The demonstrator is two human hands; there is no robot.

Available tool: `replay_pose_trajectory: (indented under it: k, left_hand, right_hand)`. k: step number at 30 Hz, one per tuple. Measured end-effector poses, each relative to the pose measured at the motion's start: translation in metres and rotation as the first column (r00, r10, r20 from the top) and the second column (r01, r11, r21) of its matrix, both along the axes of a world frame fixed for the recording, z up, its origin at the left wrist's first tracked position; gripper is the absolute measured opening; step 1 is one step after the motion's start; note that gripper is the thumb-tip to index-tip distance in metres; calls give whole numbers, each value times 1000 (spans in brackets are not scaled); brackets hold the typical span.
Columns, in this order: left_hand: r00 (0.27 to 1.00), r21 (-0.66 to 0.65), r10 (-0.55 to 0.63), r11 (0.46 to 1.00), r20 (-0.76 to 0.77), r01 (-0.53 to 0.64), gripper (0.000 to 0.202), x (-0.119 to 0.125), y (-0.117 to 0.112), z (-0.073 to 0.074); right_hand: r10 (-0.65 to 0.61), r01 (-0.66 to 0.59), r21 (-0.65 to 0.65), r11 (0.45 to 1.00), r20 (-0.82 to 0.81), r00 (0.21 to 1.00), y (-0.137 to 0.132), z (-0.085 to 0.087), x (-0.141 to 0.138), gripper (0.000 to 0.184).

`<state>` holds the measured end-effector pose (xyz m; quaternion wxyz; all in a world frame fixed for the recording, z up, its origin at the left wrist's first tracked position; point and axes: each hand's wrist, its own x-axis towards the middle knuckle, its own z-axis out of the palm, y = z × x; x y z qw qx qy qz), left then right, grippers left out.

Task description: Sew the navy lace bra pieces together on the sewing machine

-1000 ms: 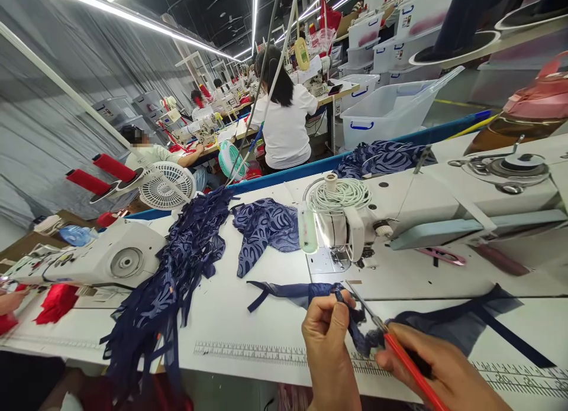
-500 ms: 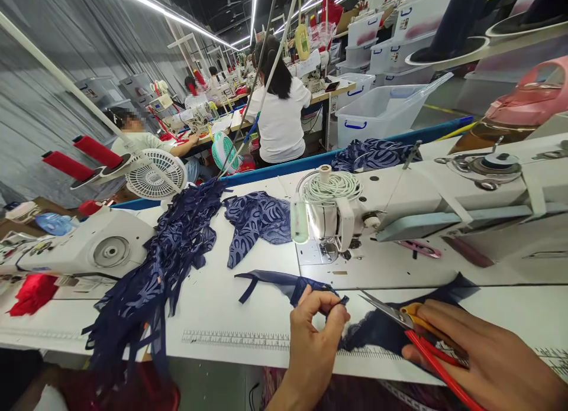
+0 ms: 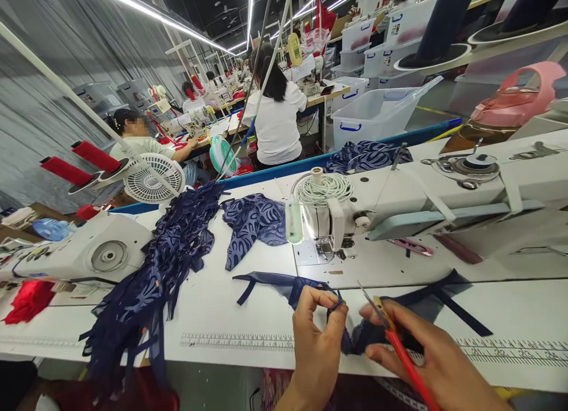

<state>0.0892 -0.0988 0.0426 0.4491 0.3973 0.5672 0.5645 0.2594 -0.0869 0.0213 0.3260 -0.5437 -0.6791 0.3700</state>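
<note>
My left hand pinches the edge of a navy lace-and-mesh garment between thumb and forefinger, just above the table's front edge. The garment spreads out on both sides of that hand, with a narrow strap lying at its right end. In my right hand is a pair of scissors with a red handle, its blades pointing up and left. The right thumb and forefinger stand apart close to the left fingertips. Whether they touch the fabric I cannot tell.
A sewing machine stands behind my hands. Left of it lie a patterned navy piece and a long heap of navy garments hanging over the edge. A ruler strip runs along the front. Two people work ahead, near a white fan.
My right hand has moved left, close to the left hand, and the scissors have turned more upright. The garment's right strap now shows. My left hand keeps its pinch.
</note>
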Motion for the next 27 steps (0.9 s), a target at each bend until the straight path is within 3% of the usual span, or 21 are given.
replay_pose_trajectory:
  k: [4, 7, 14, 21, 27]
  left_hand:
    - [996, -29, 11, 1000, 93, -8, 26, 0, 4, 5]
    - [989, -56, 17, 998, 144, -9, 27, -5, 3, 8]
    - [994, -108, 76, 991, -79, -84, 25, 2, -1, 9]
    - [993, -134, -58, 988, 104, 72, 28, -2, 5, 7]
    - [978, -146, -78, 984, 193, 107, 37, -7, 4, 2]
  right_hand:
    - [79, -116, -117, 986, -280, 957, 2, -2, -25, 25]
    - [86, -148, -141, 979, -373, 924, 9, 0, -29, 28]
    - [37, -115, -193, 974, -370, 928, 12, 5, -23, 35]
    - [40, -105, -183, 978, -329, 943, 13, 4, -24, 34]
    - [85, -143, -173, 974, -304, 949, 16, 6, -18, 31]
